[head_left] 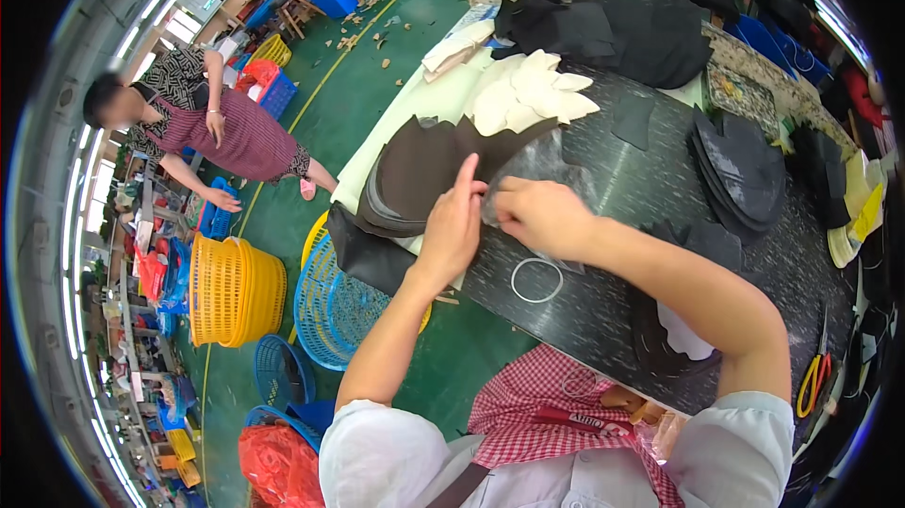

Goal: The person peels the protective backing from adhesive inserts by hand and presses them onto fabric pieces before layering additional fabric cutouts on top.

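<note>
My left hand (455,227) lies at the edge of a stack of dark brown cut pieces (410,173), its index finger stretched out and its thumb toward the other hand. Just to its right, my right hand (542,218) is closed, fingers curled down at the near edge of a thin, greyish, shiny sheet (551,169). What exactly its fingertips hold is partly hidden. A white ring (537,280) lies on the dark streaked tabletop (603,296) below my right hand. Beyond the hands sits a fanned pile of cream cut pieces (530,93).
Black pieces (613,32) are heaped at the table's far side, and dark curved pieces (737,169) are stacked at right. Orange-handled scissors (813,384) lie at far right. Blue (330,296) and yellow baskets (236,291) stand on the left floor, near a walking person (226,126).
</note>
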A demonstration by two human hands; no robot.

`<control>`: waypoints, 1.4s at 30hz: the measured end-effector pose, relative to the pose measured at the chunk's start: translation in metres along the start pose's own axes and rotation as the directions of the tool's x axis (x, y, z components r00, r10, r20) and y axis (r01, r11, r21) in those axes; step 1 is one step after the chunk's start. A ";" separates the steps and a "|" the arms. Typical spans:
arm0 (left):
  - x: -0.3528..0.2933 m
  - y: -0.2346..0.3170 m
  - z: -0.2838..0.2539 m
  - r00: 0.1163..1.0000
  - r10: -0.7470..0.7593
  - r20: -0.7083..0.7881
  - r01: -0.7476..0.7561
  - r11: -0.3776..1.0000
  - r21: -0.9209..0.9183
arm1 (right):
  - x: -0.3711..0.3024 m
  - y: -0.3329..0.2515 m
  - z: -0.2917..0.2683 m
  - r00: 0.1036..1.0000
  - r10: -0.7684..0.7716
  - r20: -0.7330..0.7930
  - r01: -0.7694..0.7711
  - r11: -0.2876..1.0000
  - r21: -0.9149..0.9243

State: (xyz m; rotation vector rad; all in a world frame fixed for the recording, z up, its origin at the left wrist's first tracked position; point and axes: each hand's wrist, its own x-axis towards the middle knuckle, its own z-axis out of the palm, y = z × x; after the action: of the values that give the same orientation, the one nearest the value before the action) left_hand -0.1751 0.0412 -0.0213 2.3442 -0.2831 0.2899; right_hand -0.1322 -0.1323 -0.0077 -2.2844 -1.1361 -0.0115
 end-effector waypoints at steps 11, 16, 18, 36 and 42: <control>0.008 0.131 0.024 0.960 0.278 -0.005 -0.210 0.710 -0.672 | -0.095 -0.032 -0.105 0.800 0.486 -0.353 -0.097 0.684 0.723; 0.013 0.134 0.058 0.894 0.440 -0.091 -0.401 0.690 -0.602 | -0.120 -0.025 -0.109 0.797 0.548 -0.254 -0.024 0.449 0.893; 0.006 0.138 0.064 0.908 0.406 -0.103 -0.371 0.664 -0.650 | -0.126 -0.025 -0.107 0.805 0.547 -0.229 -0.036 0.431 0.902; 0.029 0.165 0.020 0.925 0.376 0.048 -0.288 0.779 -0.557 | -0.151 -0.028 -0.108 0.872 0.422 -0.248 -0.013 0.527 0.850; 0.025 0.165 0.031 0.869 0.485 -0.097 -0.461 0.724 -0.513 | -0.146 -0.039 -0.114 0.837 0.249 -0.487 -0.064 0.929 0.365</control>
State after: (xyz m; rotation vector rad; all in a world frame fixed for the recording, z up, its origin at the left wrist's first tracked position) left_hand -0.1951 -0.0991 0.0722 1.7022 -0.8816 0.3535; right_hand -0.2265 -0.2773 0.0694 -1.8885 -0.5998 -0.3378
